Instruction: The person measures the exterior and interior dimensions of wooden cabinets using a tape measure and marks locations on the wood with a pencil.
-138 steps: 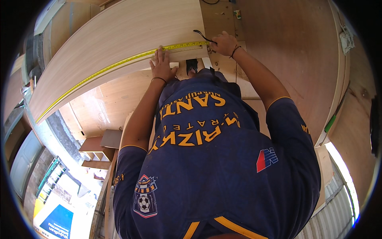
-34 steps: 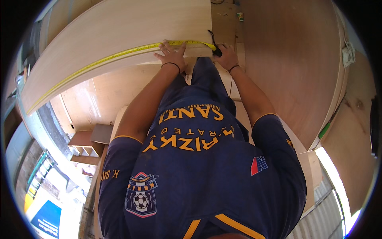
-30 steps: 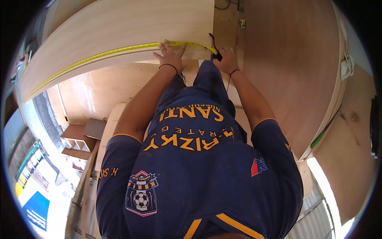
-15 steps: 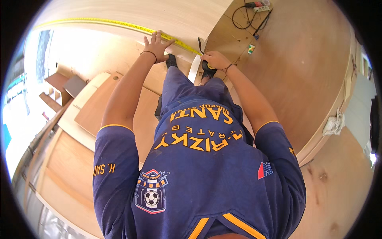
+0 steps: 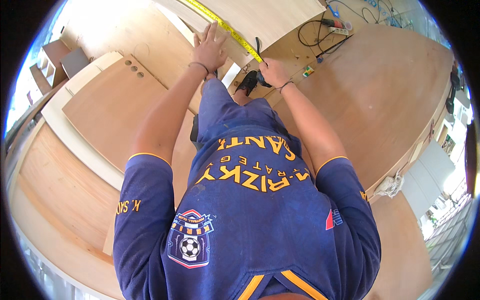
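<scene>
At upper centre, the left hand (image 5: 209, 54) reaches up with fingers spread, tips at the lower edge of the yellow tape blade (image 5: 238, 39), which slants down rightward along a pale board (image 5: 280, 20). Just right, the right hand (image 5: 274, 74) curls round the black tape case (image 5: 262, 80), its forearm angling up leftward.

Tape blade (image 5: 241, 41) & pale board (image 5: 280, 20) cut off @ top; tape case (image 5: 262, 80) pt. hidden by R hand (image 5: 275, 74).
</scene>
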The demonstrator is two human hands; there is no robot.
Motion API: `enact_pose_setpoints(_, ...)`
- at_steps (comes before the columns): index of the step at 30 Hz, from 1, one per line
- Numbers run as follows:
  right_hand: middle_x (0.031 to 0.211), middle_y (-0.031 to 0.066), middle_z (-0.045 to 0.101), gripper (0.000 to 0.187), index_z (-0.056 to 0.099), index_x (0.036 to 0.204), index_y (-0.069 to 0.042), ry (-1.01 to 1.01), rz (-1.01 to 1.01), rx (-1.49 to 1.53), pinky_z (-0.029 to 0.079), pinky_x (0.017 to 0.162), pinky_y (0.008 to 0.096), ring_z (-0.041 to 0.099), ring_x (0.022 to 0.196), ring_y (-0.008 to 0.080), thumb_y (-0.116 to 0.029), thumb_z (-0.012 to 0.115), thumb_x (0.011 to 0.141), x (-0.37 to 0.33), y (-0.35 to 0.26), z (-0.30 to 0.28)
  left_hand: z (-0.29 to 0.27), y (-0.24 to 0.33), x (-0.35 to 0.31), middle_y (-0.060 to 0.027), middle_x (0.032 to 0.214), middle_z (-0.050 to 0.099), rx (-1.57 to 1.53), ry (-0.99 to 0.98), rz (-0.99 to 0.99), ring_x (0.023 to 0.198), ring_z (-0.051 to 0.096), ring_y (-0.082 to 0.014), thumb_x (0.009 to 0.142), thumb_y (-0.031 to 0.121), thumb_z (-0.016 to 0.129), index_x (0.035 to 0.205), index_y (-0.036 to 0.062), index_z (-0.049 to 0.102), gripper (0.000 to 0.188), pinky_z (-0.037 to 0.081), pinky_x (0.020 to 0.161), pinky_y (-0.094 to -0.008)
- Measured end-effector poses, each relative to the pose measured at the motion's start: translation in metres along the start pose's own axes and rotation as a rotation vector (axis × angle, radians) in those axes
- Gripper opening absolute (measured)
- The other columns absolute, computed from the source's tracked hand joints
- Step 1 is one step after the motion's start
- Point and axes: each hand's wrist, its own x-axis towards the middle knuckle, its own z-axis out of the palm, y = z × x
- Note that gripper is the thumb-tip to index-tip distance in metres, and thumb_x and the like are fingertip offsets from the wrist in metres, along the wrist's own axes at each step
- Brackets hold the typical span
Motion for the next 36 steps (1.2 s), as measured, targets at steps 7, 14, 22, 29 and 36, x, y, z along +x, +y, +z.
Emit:
enact_pose_setpoints(7, 0.074, 0.0222, 0.058, 0.032, 0.059, 0.072, -0.003, -0.035, -0.017, -0.029, 0.043, 0.063, 0.0468, 0.055, 0.070, 0.0400, -0.031, 0.046, 0.079, -0.001, 0.001, -0.003, 0.059, 0.093, -0.063, -0.0075, 0.079, 0.056, -1.148, 0.106, -0.974, 0.073, 0.053, -0.0185, 0.079, 0.026, 0.058, 0.087, 0.0010, 0.055, 0.027, 0.042, 0.066, -0.0297)
enact_pose_setpoints(14, 0.075, 0.0228, 0.058, 0.032, 0.059, 0.074, -0.002, -0.057, 0.001, 0.076, 0.043, 0.063, 0.0451, 0.055, 0.072, 0.0398, -0.030, 0.045, 0.079, 0.000, 0.001, 0.001, 0.087, 0.116, -0.030, -0.0033, 0.073, 0.056, -1.860, -0.035, -1.055, 0.065, 0.052, -0.0117, 0.088, 0.028, 0.050, 0.085, 0.0046, 0.058, 0.025, 0.042, 0.058, -0.0262)
enact_pose_setpoints(22, 0.074, 0.0255, 0.055, 0.034, 0.057, 0.075, 0.002, -0.094, 0.026, 0.147, 0.042, 0.062, 0.0437, 0.054, 0.070, 0.0401, -0.030, 0.044, 0.078, 0.003, 0.009, 0.005, 0.083, 0.131, -0.022, -0.0045, 0.071, 0.056, -2.083, 0.160, -1.131, 0.061, 0.050, -0.0125, 0.089, 0.032, 0.049, 0.080, 0.0030, 0.058, 0.032, 0.041, 0.056, -0.0274)
enact_pose_setpoints(29, 0.065, 0.0226, 0.054, 0.036, 0.055, 0.070, 0.004, -0.168, 0.112, 0.217, 0.041, 0.058, 0.0398, 0.055, 0.063, 0.0335, -0.030, 0.047, 0.079, 0.004, 0.007, 0.000, 0.089, 0.130, -0.022, -0.0022, 0.070, 0.055, -1.948, 0.133, -1.125, 0.060, 0.049, -0.0099, 0.091, 0.033, 0.047, 0.077, 0.0032, 0.059, 0.035, 0.042, 0.056, -0.0248)
enact_pose_setpoints(36, 0.063, 0.0170, 0.056, 0.038, 0.060, 0.079, 0.002, -0.157, 0.024, 0.255, 0.043, 0.058, 0.0344, 0.057, 0.061, 0.0267, -0.034, 0.053, 0.082, -0.008, -0.006, -0.016, 0.087, 0.129, -0.019, -0.0045, 0.070, 0.056, -2.001, 0.109, -1.152, 0.061, 0.052, -0.0126, 0.091, 0.034, 0.045, 0.080, 0.0025, 0.058, 0.036, 0.044, 0.056, -0.0265)
